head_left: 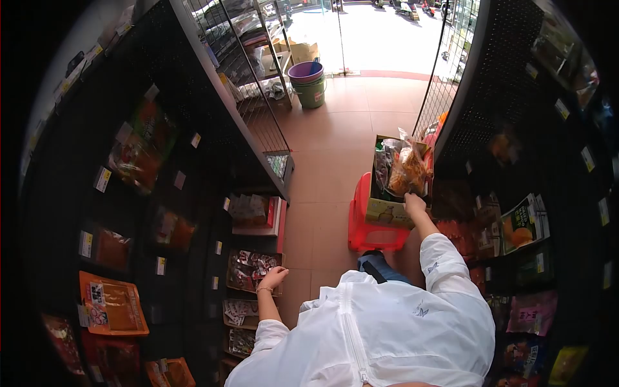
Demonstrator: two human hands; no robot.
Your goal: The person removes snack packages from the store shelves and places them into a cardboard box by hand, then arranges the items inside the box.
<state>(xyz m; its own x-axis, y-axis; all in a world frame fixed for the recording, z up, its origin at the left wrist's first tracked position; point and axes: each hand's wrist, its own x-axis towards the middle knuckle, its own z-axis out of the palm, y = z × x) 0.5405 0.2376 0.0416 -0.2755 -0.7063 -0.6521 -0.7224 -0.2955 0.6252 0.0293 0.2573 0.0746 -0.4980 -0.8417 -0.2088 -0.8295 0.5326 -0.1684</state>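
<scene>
My right hand (414, 205) is closed at the near edge of a cardboard box (389, 211), by the bottom of a clear plastic bag (407, 169) with orange-brown contents; what its fingers grip is too small to make out. The box holds several packets and rests on a red plastic stool (356, 222). My left hand (273, 278) hangs over a low shelf box (242, 284) of small red and white packets. Its fingers are bent together, and whether anything is between them is too small to tell.
Dark shelves with hanging packets stand left (213, 161) and right (471, 122). A tiled aisle (325, 174) leads to a bright doorway. A purple bucket sits in a green bucket (311, 95) near the left wire rack (258, 97). Low boxes line the left shelf.
</scene>
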